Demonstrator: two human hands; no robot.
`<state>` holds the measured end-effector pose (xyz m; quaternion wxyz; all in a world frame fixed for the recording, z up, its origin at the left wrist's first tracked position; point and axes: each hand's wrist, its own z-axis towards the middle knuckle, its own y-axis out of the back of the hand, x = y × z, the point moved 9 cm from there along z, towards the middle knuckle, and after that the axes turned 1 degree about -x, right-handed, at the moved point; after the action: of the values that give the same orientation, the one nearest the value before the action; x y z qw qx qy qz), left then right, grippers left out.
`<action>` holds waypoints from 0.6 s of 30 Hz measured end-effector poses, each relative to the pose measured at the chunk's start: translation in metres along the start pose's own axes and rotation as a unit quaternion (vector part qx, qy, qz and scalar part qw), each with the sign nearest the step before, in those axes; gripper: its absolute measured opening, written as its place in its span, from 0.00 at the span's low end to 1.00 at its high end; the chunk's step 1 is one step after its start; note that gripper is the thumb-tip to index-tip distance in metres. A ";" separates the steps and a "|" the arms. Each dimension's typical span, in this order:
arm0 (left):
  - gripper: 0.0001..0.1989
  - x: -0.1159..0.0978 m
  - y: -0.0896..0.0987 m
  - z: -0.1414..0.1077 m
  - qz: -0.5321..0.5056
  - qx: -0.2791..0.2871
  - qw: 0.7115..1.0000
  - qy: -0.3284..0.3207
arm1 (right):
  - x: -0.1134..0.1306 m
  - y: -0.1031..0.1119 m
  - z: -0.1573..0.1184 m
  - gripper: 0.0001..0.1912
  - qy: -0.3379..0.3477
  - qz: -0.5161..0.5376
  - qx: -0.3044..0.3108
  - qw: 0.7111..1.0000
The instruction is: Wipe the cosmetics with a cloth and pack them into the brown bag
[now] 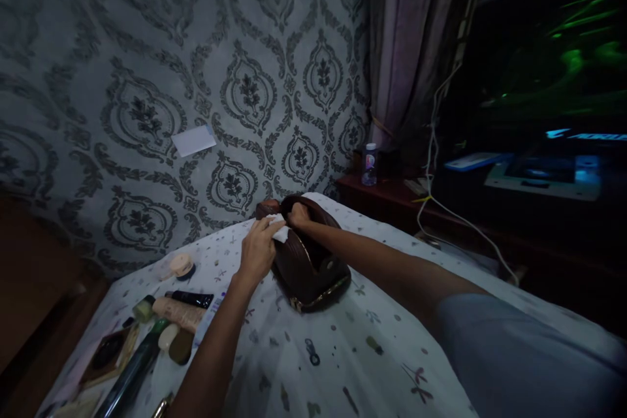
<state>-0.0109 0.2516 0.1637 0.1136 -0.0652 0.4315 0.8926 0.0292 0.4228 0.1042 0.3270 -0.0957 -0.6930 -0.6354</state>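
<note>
A dark brown zip bag (291, 261) stands unzipped on the bed, its mouth gaping. My left hand (258, 247) is at the bag's left side, fingers closed on a crumpled white tissue (279, 230) that lies against the bag's rim. My right hand (298, 214) reaches into the bag's opening from the right. Its fingers look curled, and the bag's far wall is close to them. What they grip, if anything, is hidden in the dark interior.
Left on the patterned sheet (313, 379) lie a round cream jar (182, 266), a black tube (193, 299), a beige tube (179, 315), a dark green bottle (130, 369) and a compact (108, 351). Behind are the papered wall and a side table with a capped bottle (369, 164).
</note>
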 end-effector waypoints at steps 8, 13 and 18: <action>0.29 -0.001 0.001 -0.001 -0.017 -0.014 1.000 -0.007 | -0.007 0.002 0.002 0.17 -0.014 0.002 -0.008 1.000; 0.30 -0.002 0.001 -0.003 -0.023 -0.014 1.000 0.002 | -0.008 0.004 0.000 0.17 -0.008 -0.004 -0.015 1.000; 0.30 0.001 0.001 -0.002 -0.018 0.000 1.000 0.008 | 0.001 0.008 -0.005 0.16 0.025 -0.004 -0.021 0.999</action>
<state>-0.0117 0.2497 0.1632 0.1263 -0.0803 0.4315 0.8896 0.0344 0.4193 0.1115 0.3393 -0.0838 -0.6718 -0.6530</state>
